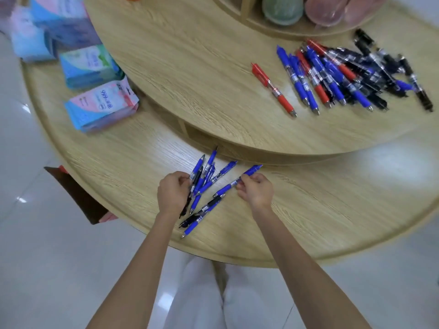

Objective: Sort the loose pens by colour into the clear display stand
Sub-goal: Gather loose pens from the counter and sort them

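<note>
Both forearms reach from the bottom edge over the lower tier (332, 210) of a round wooden table; the left hand (174, 191) has its fingers curled round a fanned bunch of pens (204, 176), mostly blue with at least one black among them; the right hand (257, 189) pinches a single blue pen (234, 182) near its middle between thumb and fingertips, the pen slanting up and away. Two more pens (202, 214), one dark and one blue, lie on the wood just below the hands.

To do this step well, I judge that the right hand should lay its blue pen parallel with the bunch, tips the same way, so the fan closes into a tidy bundle; the black pen should be pulled out first, or the colours will be mixed.

The clear display stand is not in view, so I cannot say where the bundle must go. On the upper tier (190, 67) lies a mixed pile (344, 77) of blue, red and black pens, unsorted, with one red pen (273, 89) apart to its left; tissue packs (102, 105) stand at the left; green and pink shapes (282, 8) at the top are blurred, perhaps cups. The edge of the upper tier stands between the hands and the pile.
</note>
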